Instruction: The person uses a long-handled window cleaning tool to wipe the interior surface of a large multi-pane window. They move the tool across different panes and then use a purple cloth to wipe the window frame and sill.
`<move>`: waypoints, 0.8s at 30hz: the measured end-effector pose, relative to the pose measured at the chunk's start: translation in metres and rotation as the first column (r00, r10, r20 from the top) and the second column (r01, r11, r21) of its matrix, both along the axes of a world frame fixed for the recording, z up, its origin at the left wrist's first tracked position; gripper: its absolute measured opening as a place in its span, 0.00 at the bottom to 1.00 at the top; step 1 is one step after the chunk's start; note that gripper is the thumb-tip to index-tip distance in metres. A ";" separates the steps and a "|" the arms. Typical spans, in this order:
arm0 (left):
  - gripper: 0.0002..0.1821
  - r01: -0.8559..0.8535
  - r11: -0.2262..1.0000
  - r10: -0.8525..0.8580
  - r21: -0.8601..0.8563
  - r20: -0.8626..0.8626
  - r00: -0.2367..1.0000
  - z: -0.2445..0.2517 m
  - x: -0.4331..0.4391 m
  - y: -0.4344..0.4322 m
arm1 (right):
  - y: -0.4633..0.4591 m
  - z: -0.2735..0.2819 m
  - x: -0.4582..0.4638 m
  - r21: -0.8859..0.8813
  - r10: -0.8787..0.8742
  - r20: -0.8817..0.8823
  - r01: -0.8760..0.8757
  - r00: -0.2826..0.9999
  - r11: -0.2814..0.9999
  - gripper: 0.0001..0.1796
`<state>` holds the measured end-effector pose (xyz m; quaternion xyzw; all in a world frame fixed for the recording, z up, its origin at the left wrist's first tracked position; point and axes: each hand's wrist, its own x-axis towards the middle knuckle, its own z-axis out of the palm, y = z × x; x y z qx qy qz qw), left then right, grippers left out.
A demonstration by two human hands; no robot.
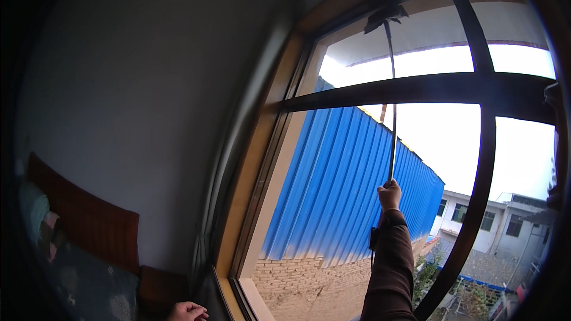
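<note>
My right hand (pixel 390 195) grips the lower end of a long thin pole (pixel 394 142), with my arm stretched up in a dark brown sleeve. The pole runs up past the dark horizontal window bar (pixel 383 91). At its top is a dark, flat cleaning head (pixel 387 14), apparently cloth-covered, by the upper left pane near the frame. Whether it touches the glass cannot be told. Low in the view, my left hand (pixel 189 311) is partly cut off by the picture's edge. Its fingers are curled beside the window's lower left corner, and nothing shows in them.
A wooden window surround (pixel 250 165) borders the opening, with a gathered pale curtain (pixel 223 160) beside it. A bed with a wooden headboard (pixel 89 214) and a bedside cabinet (pixel 163 287) stand at lower left. Outside are a blue corrugated wall (pixel 330 178) above brickwork (pixel 308 283) and a white building (pixel 513 223).
</note>
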<state>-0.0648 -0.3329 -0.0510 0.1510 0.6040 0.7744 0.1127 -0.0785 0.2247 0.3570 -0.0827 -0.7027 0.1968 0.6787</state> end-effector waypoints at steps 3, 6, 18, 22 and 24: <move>0.09 0.028 0.999 -0.028 0.017 0.013 1.000 -0.003 -0.002 0.006 | 0.003 -0.028 -0.006 0.057 -0.027 -0.017 0.028 0.999 0.998 0.07; 0.09 0.132 0.989 -0.128 -0.067 0.062 0.990 -0.006 -0.011 0.015 | 0.008 -0.111 0.006 0.120 -0.110 -0.051 0.116 0.993 0.986 0.07; 0.45 0.202 0.897 -0.427 -0.394 -0.653 0.625 0.083 -0.105 0.250 | -0.036 -0.103 -0.033 -0.059 0.169 -0.044 -0.172 0.985 0.983 0.13; 0.57 0.360 0.894 -0.432 -0.267 -0.730 0.530 0.133 -0.087 0.329 | -0.063 -0.121 -0.036 -0.145 0.193 0.007 -0.190 0.981 0.971 0.13; 0.50 0.526 0.844 -0.444 -0.107 -0.689 0.572 0.150 -0.079 0.353 | -0.071 -0.129 -0.029 -0.225 0.219 0.023 -0.209 0.975 0.952 0.13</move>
